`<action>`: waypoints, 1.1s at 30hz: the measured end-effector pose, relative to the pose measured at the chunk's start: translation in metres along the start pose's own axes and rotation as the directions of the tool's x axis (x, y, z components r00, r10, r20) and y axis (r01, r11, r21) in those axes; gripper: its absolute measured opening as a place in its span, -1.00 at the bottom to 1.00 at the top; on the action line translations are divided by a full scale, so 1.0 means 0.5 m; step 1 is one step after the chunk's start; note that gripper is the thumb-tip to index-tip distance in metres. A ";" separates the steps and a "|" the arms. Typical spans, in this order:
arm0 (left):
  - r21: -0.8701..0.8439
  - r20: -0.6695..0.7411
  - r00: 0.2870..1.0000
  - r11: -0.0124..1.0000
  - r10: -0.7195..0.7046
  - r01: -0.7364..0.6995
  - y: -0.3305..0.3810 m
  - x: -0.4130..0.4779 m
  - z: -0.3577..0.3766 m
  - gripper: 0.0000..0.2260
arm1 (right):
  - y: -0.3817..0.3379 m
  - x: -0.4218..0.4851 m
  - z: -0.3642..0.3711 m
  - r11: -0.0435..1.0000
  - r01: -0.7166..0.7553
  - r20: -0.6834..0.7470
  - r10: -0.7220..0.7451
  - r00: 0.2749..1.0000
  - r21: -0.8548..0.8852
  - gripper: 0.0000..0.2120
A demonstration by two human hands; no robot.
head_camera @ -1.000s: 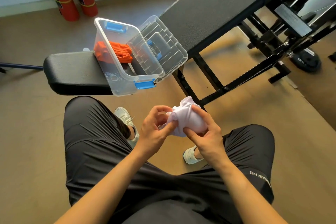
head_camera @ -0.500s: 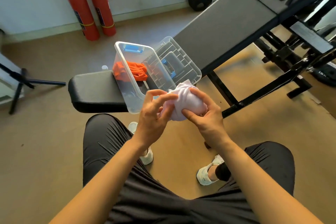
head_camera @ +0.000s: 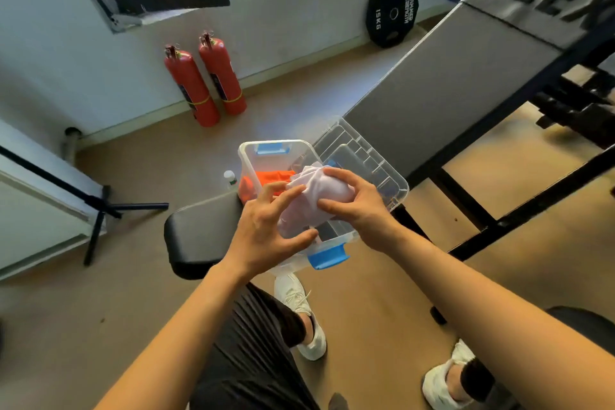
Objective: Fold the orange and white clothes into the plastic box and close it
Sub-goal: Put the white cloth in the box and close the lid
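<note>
In the head view, the rolled white cloth bundle (head_camera: pixel 319 196) had moved from over the lap to just above the clear plastic box (head_camera: pixel 253 156) on the black padded bench (head_camera: pixel 199 236). The right hand (head_camera: pixel 359 210) gripped it with curled fingers and the left hand (head_camera: pixel 266 236) cupped its side. The folded orange garment (head_camera: pixel 273 176) already lay inside, so setting the bundle down and fitting the clear ribbed lid (head_camera: pixel 366 160) probably remained.

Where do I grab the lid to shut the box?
Probably the right long edge of the lid, from the right. It lies open, tilted, beside the right wall of the box, so that edge is free and the left one is crowded.
</note>
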State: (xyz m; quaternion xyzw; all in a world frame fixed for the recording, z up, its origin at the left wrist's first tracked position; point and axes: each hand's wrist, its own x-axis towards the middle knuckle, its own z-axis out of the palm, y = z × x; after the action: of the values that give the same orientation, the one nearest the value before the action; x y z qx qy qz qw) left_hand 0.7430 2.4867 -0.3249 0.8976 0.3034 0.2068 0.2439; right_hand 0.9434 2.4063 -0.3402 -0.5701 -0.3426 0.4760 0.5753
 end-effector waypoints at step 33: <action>0.128 -0.020 0.999 0.991 -0.025 0.027 -0.098 -0.097 0.007 -0.35 | 0.075 0.138 0.117 0.217 0.398 0.449 0.301 0.842 -0.892 -0.33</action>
State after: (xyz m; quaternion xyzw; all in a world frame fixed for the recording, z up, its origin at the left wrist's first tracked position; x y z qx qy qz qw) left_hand 0.6875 2.4882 -0.3659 0.9055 0.3300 0.1919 0.1855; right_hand 0.9044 2.4864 -0.3806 -0.6302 -0.7267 0.2727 -0.0173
